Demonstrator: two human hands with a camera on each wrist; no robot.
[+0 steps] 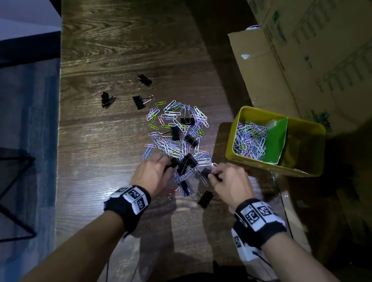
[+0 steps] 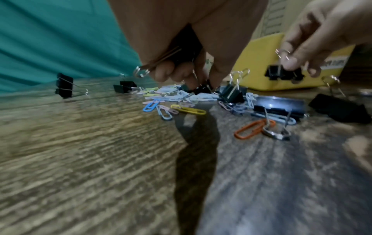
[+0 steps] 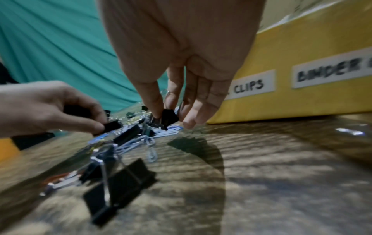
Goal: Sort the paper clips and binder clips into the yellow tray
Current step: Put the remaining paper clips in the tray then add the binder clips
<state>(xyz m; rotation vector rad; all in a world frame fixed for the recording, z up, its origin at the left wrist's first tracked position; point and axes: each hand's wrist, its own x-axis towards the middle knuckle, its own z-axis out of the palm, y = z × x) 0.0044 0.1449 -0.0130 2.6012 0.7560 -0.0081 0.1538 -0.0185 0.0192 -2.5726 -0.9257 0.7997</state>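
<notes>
dim room, dark wood desk [image 1: 123, 54]. the mixed clip pile [image 1: 174, 130] lies just ahead of both hands. left hand [image 1: 150, 174] pinches a black binder clip [image 2: 201, 89] at the pile's near edge; right hand [image 1: 228, 182] pinches another binder clip [image 3: 168, 118]. the yellow tray [image 1: 308, 149] sits to the right, nearer the right hand, paper clips in its left compartment.

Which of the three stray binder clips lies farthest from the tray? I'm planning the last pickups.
The leftmost binder clip, alone near the table's left edge. The other two lie nearer the clip pile and tray.
</notes>
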